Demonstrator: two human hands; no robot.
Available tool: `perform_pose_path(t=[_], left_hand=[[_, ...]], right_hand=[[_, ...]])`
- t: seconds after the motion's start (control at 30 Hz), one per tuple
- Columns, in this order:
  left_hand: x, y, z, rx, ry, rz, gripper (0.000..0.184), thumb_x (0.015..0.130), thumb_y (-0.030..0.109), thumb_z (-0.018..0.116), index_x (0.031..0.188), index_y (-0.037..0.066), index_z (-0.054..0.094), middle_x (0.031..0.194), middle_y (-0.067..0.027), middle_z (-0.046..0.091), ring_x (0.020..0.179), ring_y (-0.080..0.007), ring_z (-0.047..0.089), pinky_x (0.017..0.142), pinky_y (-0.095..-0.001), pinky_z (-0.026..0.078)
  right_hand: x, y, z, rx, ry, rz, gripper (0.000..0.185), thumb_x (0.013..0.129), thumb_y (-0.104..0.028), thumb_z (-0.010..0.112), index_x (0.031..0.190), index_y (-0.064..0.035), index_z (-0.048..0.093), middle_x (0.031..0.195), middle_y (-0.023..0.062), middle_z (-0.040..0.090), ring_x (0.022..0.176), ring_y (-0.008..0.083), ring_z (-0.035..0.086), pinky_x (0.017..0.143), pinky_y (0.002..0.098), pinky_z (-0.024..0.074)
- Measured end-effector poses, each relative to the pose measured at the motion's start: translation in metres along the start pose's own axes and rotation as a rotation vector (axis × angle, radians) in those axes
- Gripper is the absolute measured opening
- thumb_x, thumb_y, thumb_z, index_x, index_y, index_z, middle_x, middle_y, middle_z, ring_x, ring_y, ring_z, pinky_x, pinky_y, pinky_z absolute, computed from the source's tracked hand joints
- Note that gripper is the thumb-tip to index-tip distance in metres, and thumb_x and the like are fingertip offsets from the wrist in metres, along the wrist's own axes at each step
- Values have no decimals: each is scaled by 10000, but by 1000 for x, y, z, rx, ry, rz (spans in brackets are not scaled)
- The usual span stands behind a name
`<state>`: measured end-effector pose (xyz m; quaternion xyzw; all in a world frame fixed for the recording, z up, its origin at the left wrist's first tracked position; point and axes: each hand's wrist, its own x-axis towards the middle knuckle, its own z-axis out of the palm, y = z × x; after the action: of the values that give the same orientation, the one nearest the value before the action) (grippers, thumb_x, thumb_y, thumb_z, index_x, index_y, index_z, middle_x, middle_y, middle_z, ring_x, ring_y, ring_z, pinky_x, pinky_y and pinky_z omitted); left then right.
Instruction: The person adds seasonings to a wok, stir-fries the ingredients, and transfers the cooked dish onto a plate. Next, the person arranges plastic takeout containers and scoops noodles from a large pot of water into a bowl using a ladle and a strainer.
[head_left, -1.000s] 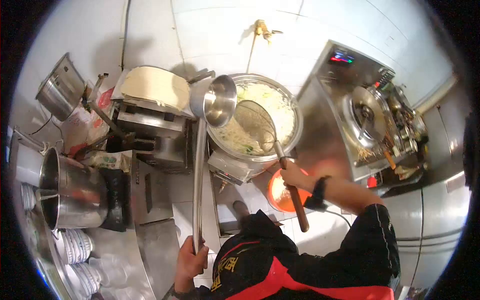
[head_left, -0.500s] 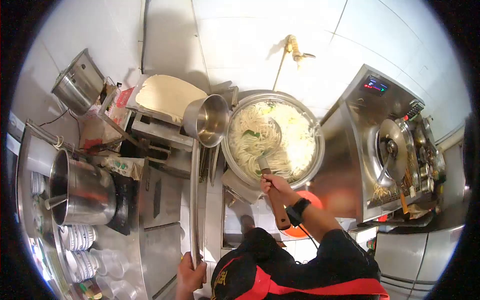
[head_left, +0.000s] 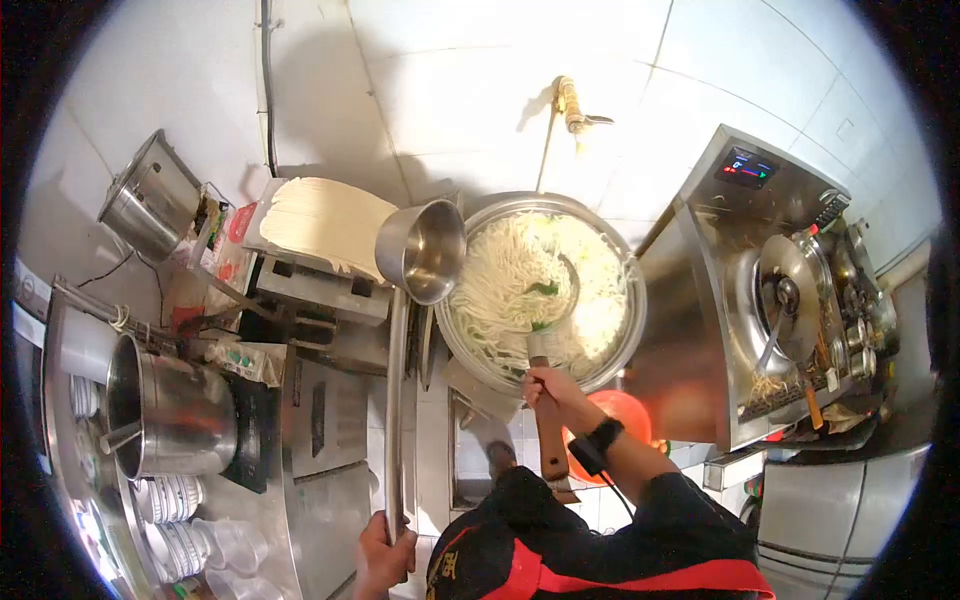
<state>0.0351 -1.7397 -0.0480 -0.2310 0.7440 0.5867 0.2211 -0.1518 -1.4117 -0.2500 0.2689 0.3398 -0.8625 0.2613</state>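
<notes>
My left hand [head_left: 385, 552] is closed around the long metal handle of a deep ladle [head_left: 425, 255]. The ladle's bowl is held beside the left rim of a large round pot [head_left: 637, 325]. White noodles [head_left: 500, 265] with a few green leaves and cloudy liquid fill this pot. In my right hand [head_left: 552, 388] is the wooden handle of a skimmer [head_left: 552, 440], gripped near its metal neck. Its round head is down among the noodles, with part of the curved edge showing and the rest hidden.
Left of the pot stands a machine with a pale dough sheet [head_left: 325, 225] on top. A steel stockpot [head_left: 185, 405] and stacked bowls [head_left: 170, 497] are further left. To the right is a stove with a wok [head_left: 790, 290]. An orange-red bucket [head_left: 615, 420] stands below; a tap [head_left: 570, 105] is above.
The skimmer's head has shifted slightly right and down in the pot. The noodles and green leaves have swirled with it. The ladle stays beside the rim; the camera view has tilted a little.
</notes>
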Motion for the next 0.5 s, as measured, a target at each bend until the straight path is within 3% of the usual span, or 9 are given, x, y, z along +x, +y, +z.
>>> perform_pose_path(t=[0.17,0.23,0.5], left_hand=[[-3,-1,2,102,58,-77,229,766,112,647,948,27,537,665,-36,549,534,-114,536,482,-287,457],[-8,-10,1,48,-10,108,268,874,246,637,1008,43,526,608,7,491,434,-85,448,381,-258,368],[2,-48,-4,160,6,185,333,874,321,659,1014,55,517,598,22,481,430,-77,442,376,-244,366]], right_hand=[[34,-19,6,273,-149,82,153,973,-141,480,851,-60,437,686,15,480,526,89,451,505,247,432],[36,-22,7,258,-191,56,162,976,-145,483,846,-61,435,685,11,473,525,87,445,501,246,426],[0,-20,10,144,-171,-5,193,965,-188,528,834,-74,444,638,-9,434,525,81,434,475,242,401]])
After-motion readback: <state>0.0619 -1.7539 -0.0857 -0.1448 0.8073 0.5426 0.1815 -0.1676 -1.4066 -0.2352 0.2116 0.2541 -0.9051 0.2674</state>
